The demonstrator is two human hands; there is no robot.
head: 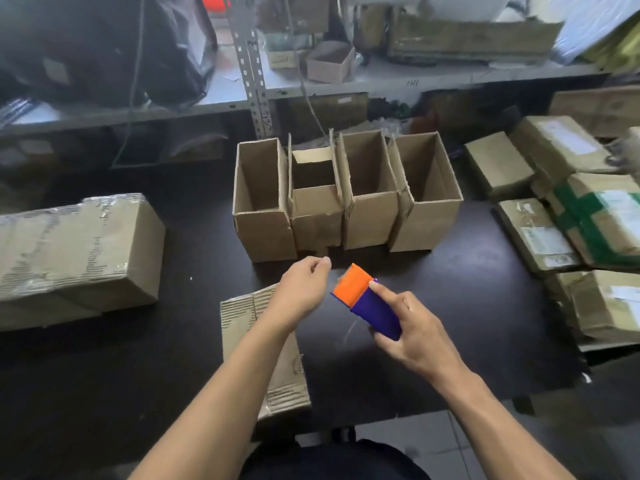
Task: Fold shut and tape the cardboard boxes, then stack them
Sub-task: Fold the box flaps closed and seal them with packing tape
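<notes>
No legible text; labels on taped parcels (568, 216) too blurred.

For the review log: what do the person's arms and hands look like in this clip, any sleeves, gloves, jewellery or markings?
Both forearms are bare up to the bottom edge of the picture, with no sleeve showing. The left hand and the right hand wear no gloves, and no watch, ring, bracelet or marking shows on the sides turned to the camera. Dark clothing shows at the bottom edge between the arms.

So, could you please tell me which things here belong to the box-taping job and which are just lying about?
In the job:
- four open boxes
- tape dispenser gripped by right hand
- left hand

Lying about:
- taped parcels
- shelf clutter
</notes>
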